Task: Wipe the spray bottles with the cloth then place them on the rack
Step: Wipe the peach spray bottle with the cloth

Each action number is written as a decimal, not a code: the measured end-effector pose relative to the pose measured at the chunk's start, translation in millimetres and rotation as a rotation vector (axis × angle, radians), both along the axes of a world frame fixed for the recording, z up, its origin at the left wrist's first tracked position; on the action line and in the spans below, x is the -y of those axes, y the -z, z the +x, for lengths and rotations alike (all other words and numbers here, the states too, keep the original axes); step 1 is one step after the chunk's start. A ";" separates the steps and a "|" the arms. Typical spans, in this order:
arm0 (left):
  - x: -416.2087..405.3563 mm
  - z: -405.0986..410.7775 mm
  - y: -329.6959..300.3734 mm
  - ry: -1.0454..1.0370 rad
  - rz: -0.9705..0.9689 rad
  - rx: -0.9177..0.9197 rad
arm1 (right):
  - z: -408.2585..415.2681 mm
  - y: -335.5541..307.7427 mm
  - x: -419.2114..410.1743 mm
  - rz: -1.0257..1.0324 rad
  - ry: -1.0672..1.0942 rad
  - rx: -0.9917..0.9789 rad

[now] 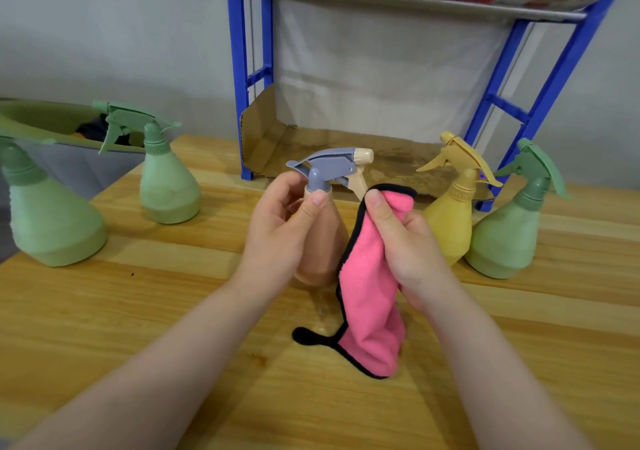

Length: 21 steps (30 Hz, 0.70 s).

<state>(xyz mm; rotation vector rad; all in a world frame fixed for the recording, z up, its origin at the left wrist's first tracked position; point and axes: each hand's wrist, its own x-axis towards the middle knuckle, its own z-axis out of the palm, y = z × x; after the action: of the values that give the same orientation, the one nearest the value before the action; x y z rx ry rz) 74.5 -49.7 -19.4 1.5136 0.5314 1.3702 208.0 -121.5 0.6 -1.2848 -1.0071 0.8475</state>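
Observation:
My left hand (280, 231) grips a peach spray bottle (323, 241) with a grey trigger head, held upright just above the wooden table (173, 311). My right hand (408, 245) holds a pink cloth (369, 307) with black trim against the bottle's right side; the cloth hangs down to the table. A yellow spray bottle (450, 214) and a green spray bottle (509, 231) stand to the right. Two more green bottles (168, 186) (48, 221) stand at the left. The blue rack (540, 103) stands behind, its lower shelf lined with cardboard (311, 151).
A green bin (45, 120) with dark items sits at the far left behind the bottles. The rack's upper shelf (415, 2) carries cardboard. A grey wall is behind everything.

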 end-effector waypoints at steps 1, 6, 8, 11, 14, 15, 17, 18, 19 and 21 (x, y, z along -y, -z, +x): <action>-0.1 0.8 0.2 -0.017 -0.027 0.012 | 3.3 -1.4 0.1 -0.053 -0.006 -0.002; -4.9 6.7 -3.1 -0.097 -0.101 -0.001 | 27.7 -10.7 5.9 -0.203 0.052 0.064; -9.0 11.9 -5.5 -0.133 -0.146 -0.002 | 40.1 -14.4 13.8 -0.206 0.127 0.086; -13.4 25.9 -11.9 -0.158 -0.172 -0.023 | 57.0 -17.4 33.5 -0.190 0.246 0.103; -14.4 46.6 -18.5 -0.159 -0.187 -0.059 | 66.0 -20.2 54.5 -0.167 0.262 0.165; -14.4 54.6 -19.6 -0.152 -0.188 -0.068 | 68.0 -21.2 60.2 -0.165 0.261 0.192; -13.9 70.2 -20.6 -0.141 -0.182 -0.081 | 71.4 -22.4 69.9 -0.156 0.264 0.222; -13.8 77.9 -20.3 -0.133 -0.179 -0.089 | 73.3 -22.8 73.9 -0.152 0.261 0.228; -13.7 85.4 -19.2 -0.125 -0.178 -0.100 | 74.9 -22.6 76.9 -0.145 0.257 0.231; -15.2 98.7 -15.8 -0.115 -0.181 -0.134 | 78.3 -21.3 81.9 -0.124 0.269 0.212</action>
<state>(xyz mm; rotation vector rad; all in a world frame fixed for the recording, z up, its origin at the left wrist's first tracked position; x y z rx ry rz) 173.3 -34.5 -3.6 1.4513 0.8151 1.2759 286.3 -203.4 21.8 -1.6010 -0.9302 0.5825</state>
